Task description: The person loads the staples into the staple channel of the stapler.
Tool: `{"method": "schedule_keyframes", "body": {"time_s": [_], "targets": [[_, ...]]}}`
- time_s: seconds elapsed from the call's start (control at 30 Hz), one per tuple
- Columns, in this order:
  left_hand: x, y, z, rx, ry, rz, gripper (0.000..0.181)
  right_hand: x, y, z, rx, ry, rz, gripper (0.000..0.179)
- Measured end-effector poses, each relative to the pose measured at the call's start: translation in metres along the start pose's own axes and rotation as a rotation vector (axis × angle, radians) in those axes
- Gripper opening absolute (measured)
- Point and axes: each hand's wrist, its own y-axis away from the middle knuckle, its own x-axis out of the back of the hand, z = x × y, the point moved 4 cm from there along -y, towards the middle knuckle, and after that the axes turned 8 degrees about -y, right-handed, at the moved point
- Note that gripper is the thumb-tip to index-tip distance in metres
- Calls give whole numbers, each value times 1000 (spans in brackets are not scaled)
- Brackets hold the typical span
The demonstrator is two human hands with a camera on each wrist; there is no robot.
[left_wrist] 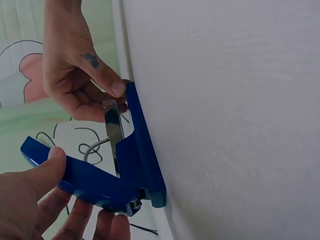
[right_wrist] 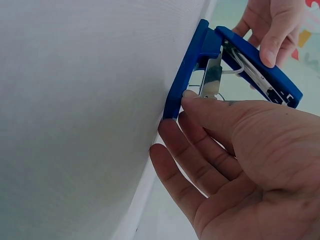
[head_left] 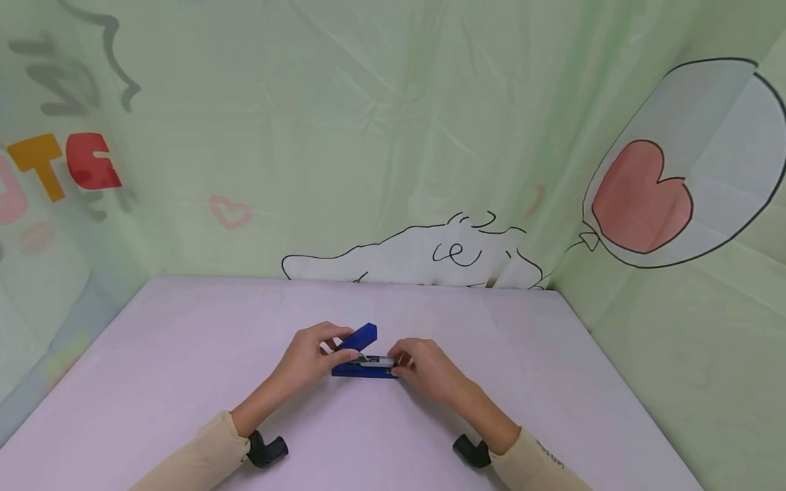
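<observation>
A blue stapler [head_left: 365,372] stands on the table with its top arm [left_wrist: 90,182] swung up, baring the metal staple channel [right_wrist: 211,77] and a bent wire link. My left hand [head_left: 313,351] grips the raised top arm, thumb on one side and fingers on the other. At the other end, my right hand [head_left: 426,365] pinches the front of the stapler's base between thumb and fingers. In the right wrist view that thumb lies on the base's edge. Whether staples sit in the channel I cannot tell.
The pale lilac table [head_left: 184,354] reaches back to a green curtain [head_left: 276,136] printed with drawings. Another printed panel [head_left: 688,307] stands along the right side. Black devices [head_left: 267,450] are strapped at both wrists, by the beige sleeves.
</observation>
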Motion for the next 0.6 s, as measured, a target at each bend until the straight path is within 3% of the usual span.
{"method": "schedule_keyframes", "body": {"time_s": [0.33, 0.6], "targets": [[-2, 1, 4, 11, -24, 3, 36, 0, 1, 0, 9, 5, 6, 20], [-5, -2, 3, -20, -47, -2, 35, 0, 0, 0, 5, 8, 5, 20]]}}
